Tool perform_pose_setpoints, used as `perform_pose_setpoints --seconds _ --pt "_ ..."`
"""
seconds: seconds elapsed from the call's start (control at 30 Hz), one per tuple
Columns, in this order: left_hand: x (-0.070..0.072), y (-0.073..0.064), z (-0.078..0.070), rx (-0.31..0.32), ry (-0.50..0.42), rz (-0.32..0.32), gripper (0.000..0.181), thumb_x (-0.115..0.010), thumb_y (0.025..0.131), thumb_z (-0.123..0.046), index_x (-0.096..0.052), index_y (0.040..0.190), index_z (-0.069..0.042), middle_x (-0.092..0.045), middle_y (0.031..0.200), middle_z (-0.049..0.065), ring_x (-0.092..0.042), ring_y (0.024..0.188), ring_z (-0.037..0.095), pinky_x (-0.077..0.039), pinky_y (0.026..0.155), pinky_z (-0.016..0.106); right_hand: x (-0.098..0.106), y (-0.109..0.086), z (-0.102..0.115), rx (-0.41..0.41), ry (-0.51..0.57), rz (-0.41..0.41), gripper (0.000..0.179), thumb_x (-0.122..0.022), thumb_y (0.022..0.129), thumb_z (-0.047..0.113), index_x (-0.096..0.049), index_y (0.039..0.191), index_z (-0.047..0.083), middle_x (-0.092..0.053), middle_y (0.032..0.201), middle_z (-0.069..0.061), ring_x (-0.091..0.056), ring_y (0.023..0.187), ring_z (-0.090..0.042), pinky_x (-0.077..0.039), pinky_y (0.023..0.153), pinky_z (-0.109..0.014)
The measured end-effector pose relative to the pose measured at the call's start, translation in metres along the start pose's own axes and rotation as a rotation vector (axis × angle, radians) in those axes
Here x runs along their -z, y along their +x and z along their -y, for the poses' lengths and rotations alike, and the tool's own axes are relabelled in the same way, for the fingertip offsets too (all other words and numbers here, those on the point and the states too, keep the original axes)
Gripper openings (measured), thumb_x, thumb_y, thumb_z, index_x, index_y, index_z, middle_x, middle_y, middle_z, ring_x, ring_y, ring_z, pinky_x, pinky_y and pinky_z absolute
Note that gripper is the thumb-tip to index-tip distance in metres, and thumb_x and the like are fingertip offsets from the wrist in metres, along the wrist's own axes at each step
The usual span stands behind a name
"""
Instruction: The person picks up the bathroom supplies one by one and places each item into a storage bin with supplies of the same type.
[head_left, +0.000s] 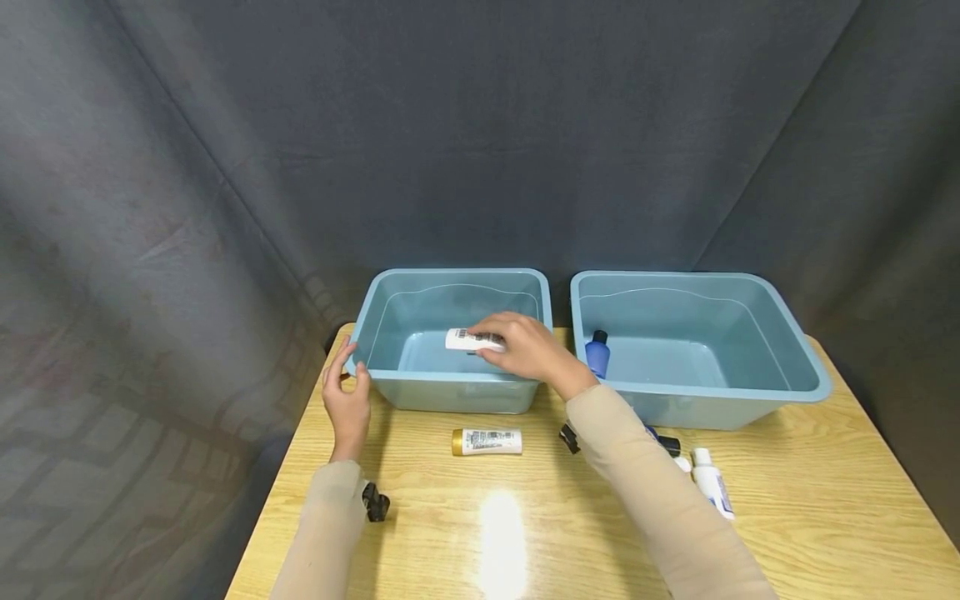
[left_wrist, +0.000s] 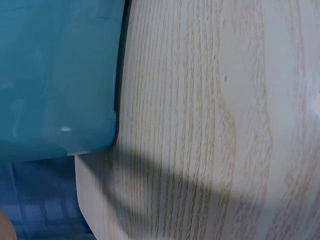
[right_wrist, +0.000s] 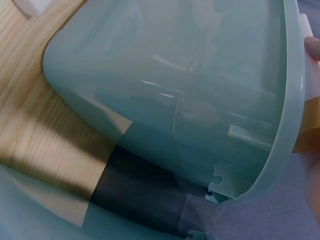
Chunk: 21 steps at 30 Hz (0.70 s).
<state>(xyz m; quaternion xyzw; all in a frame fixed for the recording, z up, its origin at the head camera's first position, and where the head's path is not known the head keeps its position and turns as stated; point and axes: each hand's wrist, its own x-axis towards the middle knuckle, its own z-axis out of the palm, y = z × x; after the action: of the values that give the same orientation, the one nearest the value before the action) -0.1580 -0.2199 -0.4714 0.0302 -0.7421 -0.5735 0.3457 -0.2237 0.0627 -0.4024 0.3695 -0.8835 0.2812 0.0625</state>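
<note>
My right hand [head_left: 517, 343] grips a white tube [head_left: 461, 339] with printed text, held level over the left blue bin [head_left: 450, 392]. In the right wrist view, beyond the bin's rim, the tube's gold cap [right_wrist: 309, 125] shows beside part of the hand. My left hand [head_left: 348, 408] is at the front left corner of that bin, its fingers along the side and its thumb by the front wall. A similar white tube with a gold cap [head_left: 487, 442] lies on the table in front of the bin.
A second blue bin [head_left: 697, 410] stands to the right with a blue bottle [head_left: 597, 354] inside. In front of it lie a white bottle [head_left: 712, 483] and a black-capped bottle [head_left: 669, 444], partly hidden by the right sleeve. A dark curtain [head_left: 480, 150] hangs behind the wooden table [head_left: 435, 517].
</note>
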Motion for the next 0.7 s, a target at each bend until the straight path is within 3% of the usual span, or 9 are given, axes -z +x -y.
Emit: perform_pose_setpoints --seconds 0.5,0.7 --pt "-0.001 -0.002 0.000 0.002 0.000 -0.004 0.034 -0.054 0.095 0.004 -0.061 0.128 0.007 -0.053 0.144 0.014 -0.048 0.120 0.019 -0.034 0.091 0.027 -0.005 0.004 -0.008 -0.056 -0.018 0.075 0.034 -0.075 0.089 0.021 -0.072 0.122 0.015 -0.069 0.122 -0.006 -0.065 0.107 -0.023 -0.053 0.088 -0.039" --pt "-0.002 -0.002 0.001 0.003 0.013 -0.008 0.034 -0.055 0.094 0.004 -0.062 0.127 0.006 -0.053 0.143 0.014 -0.048 0.119 0.016 -0.035 0.092 0.030 -0.009 0.004 -0.012 -0.083 -0.017 0.095 0.033 -0.075 0.090 0.022 -0.072 0.122 0.015 -0.069 0.121 -0.006 -0.065 0.106 -0.023 -0.053 0.088 -0.039"
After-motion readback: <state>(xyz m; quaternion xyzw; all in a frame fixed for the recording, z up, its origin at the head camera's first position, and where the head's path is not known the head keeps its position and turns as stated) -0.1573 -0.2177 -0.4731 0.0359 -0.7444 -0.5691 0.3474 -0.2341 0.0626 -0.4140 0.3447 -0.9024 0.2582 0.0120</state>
